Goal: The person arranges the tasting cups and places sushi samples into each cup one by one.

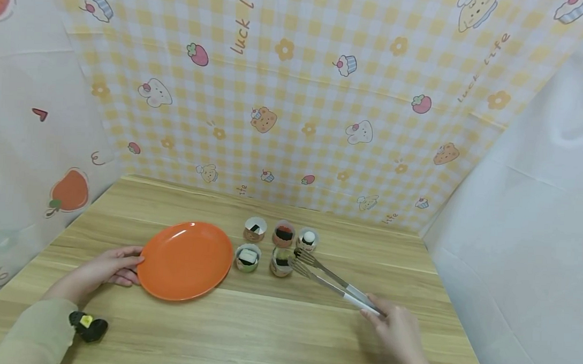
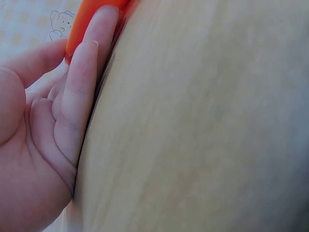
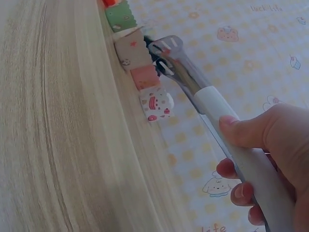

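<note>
With its thumb on the rim and fingers at the underside, my left hand (image 1: 112, 266) pinches the near-left edge of a round orange plate (image 1: 185, 261). The plate's edge (image 2: 79, 29) also shows in the left wrist view. My right hand (image 1: 396, 327) grips metal tongs (image 1: 338, 285) by their white handles (image 3: 236, 145). The tongs' two tips are spread at the front-right paper cup (image 1: 281, 267), over its dark-wrapped food with a yellowish-green top. Whether the tips touch this food cannot be told. In the right wrist view, the tips are above a beige patterned cup (image 3: 133, 50).
Beside that cup are a green cup with white-topped food (image 1: 247, 258), a cup with a black-and-white piece (image 1: 255, 230), one with red-topped food (image 1: 284, 234), and one with a round white piece (image 1: 308, 239). Patterned cloth (image 1: 285, 96) stands behind the wooden table (image 1: 248, 330).
</note>
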A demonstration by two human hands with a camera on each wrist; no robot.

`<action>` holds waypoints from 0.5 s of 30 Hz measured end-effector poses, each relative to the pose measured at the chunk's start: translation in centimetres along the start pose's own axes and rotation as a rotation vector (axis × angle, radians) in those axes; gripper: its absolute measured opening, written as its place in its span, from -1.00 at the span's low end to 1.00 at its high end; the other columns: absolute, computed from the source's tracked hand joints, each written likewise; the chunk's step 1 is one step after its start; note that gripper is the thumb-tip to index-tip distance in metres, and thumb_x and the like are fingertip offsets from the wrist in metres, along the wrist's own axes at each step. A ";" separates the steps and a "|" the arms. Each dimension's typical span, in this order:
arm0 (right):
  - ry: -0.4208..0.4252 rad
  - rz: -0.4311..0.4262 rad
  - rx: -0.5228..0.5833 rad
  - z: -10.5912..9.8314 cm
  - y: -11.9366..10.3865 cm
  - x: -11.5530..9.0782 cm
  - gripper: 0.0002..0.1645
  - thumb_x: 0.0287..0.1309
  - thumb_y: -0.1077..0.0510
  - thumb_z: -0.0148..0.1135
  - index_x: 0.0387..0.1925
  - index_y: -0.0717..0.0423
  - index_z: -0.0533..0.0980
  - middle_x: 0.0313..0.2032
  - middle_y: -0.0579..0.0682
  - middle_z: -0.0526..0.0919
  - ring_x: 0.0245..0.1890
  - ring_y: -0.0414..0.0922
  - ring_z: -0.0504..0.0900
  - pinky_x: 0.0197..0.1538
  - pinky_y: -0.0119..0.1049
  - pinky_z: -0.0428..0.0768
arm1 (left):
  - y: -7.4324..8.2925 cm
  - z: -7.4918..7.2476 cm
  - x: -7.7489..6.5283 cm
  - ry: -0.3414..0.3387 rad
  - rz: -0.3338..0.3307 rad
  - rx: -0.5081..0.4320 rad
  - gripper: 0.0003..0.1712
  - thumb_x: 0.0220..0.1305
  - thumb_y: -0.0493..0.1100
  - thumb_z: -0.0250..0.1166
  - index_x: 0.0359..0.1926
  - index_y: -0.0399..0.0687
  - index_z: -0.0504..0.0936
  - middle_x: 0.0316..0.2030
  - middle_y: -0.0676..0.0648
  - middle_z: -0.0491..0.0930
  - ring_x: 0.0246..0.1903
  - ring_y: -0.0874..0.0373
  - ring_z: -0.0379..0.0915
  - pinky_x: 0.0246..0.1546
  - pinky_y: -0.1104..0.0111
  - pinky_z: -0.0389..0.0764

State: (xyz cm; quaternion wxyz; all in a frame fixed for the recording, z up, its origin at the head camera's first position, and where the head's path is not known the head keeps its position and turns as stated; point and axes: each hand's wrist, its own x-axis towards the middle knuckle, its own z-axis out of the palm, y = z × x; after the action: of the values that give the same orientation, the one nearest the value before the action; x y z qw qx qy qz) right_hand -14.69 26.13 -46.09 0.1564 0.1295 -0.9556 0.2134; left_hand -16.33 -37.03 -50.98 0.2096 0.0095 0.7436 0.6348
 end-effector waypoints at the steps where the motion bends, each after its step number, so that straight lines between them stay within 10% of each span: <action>1: -0.008 0.010 0.009 0.0 0.0 0.0 -0.57 -0.10 0.10 0.52 -0.11 0.11 0.68 -0.31 0.05 0.73 -0.66 -0.36 0.39 -0.69 -0.42 0.30 | 0.0 0.0 0.0 -0.001 0.001 -0.001 -0.26 0.50 -0.13 -0.02 0.31 -0.60 -0.20 -0.35 -0.10 0.67 -0.38 0.04 0.65 -0.36 0.27 0.67; 15: 0.034 -0.026 -0.034 0.0 0.1 0.0 -0.54 -0.17 0.11 0.56 -0.13 0.08 0.69 -0.42 -0.07 0.71 -0.62 -0.31 0.40 -0.60 -0.36 0.35 | -0.2 -0.2 0.1 -0.006 0.016 -0.009 -0.26 0.48 -0.11 0.02 0.29 -0.60 -0.14 -0.34 -0.12 0.67 -0.36 0.01 0.65 -0.34 0.25 0.67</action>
State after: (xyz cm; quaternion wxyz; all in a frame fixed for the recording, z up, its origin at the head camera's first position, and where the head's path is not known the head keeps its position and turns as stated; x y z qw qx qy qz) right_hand -14.75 26.24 -46.15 0.1775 0.1356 -0.9545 0.1974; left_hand -16.41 -37.19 -51.17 0.2068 0.0166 0.7401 0.6397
